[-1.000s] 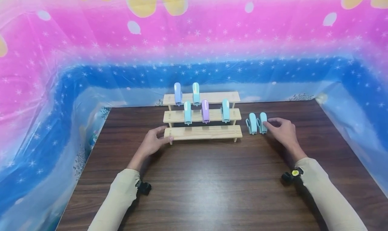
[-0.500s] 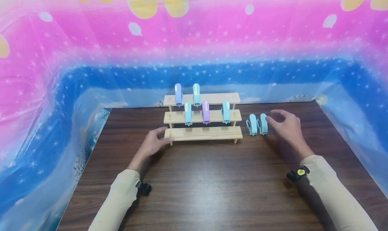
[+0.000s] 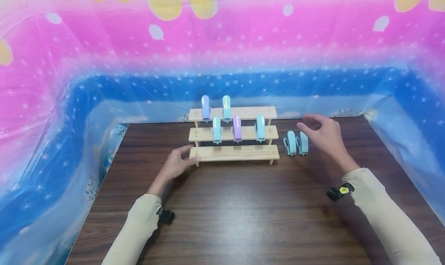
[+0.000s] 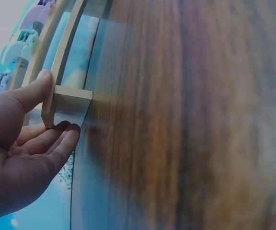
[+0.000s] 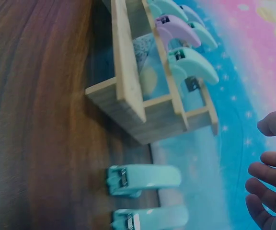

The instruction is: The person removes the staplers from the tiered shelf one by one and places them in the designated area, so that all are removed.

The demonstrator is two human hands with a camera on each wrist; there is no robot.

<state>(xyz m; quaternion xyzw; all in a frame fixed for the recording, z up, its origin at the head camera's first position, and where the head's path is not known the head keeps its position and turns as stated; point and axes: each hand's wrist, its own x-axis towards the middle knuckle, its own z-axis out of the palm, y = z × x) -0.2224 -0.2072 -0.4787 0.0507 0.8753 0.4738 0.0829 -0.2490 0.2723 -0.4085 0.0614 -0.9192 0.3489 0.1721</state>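
A three-tier wooden stand [image 3: 240, 153] stands on the table. My left hand [image 3: 175, 165] holds the left end of its lowest plank, thumb on top and fingers around the end in the left wrist view. Small pastel staplers fill part of the upper tiers: a blue one [image 3: 206, 108] and a mint one [image 3: 226, 108] on top, then a mint [image 3: 217, 129], a purple [image 3: 237, 128] and a teal one [image 3: 260, 128] on the middle tier. Two teal staplers [image 3: 291, 143] [image 5: 147, 176] stand side by side right of the stand. Holding nothing, my right hand [image 3: 326, 136] hovers by the right-hand one [image 3: 303, 143], fingers relaxed.
The brown wooden table [image 3: 229, 211] stretches toward me. Behind it and along both sides hangs a pink and blue patterned cloth [image 3: 243, 48], close to the stand's back. No staplers sit on the lowest plank.
My right hand has left the right-hand teal stapler, first drawing back to the right, then rising farther over the table. My left hand keeps its place on the stand.
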